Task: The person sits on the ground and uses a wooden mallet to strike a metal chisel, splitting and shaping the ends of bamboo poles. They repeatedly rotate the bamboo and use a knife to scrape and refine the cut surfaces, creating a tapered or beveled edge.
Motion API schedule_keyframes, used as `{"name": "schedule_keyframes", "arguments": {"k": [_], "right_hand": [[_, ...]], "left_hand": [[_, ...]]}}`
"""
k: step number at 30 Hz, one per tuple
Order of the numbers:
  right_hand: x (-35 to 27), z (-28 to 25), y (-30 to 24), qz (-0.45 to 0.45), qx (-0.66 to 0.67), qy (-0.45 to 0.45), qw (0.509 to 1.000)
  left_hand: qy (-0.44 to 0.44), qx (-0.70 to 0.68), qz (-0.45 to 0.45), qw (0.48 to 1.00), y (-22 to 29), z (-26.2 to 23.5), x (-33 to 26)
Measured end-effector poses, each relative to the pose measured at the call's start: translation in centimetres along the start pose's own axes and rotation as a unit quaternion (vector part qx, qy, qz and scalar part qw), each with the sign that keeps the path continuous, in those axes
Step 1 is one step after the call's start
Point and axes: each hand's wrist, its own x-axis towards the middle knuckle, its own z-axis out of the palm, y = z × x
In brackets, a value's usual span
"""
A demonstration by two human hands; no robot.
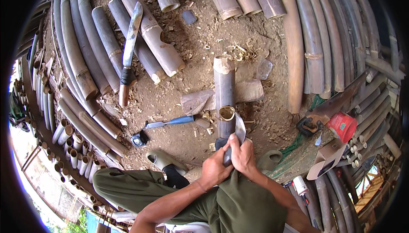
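A short bamboo tube [224, 86] lies across a piece of wood in front of me, with a round hole [226, 113] cut in its upper side near my end. Beside the hole's right edge stands a knife's curved blade [240, 130], very near or touching the bamboo. My left hand [215, 169] is wrapped round the knife's dark handle. Close against it, my right hand [242, 156] is closed at the base of the blade, thumb toward the bamboo. The tube's near end is partly hidden by my hands and a dark patch.
A large knife [130, 45] leans on bamboo poles at left. Nearer are a chisel [174, 121] and a tape measure [139, 139]. On the right lie a handsaw [328, 109], a red container [342, 126] and a cardboard box [326, 160]. Wood shavings [243, 53] litter the dirt floor.
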Motion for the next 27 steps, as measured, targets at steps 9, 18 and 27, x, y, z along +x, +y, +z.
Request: {"name": "schedule_keyframes", "arguments": {"k": [9,18,27], "right_hand": [[3.8,3.9,-2.8,0.055,0.427,-0.165,0.887],[4.1,0.4,-3.5,0.144,0.798,-0.218,0.543],[0.5,0.3,-2.0,0.105,0.551,-0.313,0.766]], "left_hand": [[-0.007,0.372,0.100,0.923,3.3,-14.5,4.6],[-0.244,0.724,0.116,0.635,20.7,-12.0,12.1],[-0.280,0.425,-0.093,0.856,10.5,-13.3,3.9]]}}
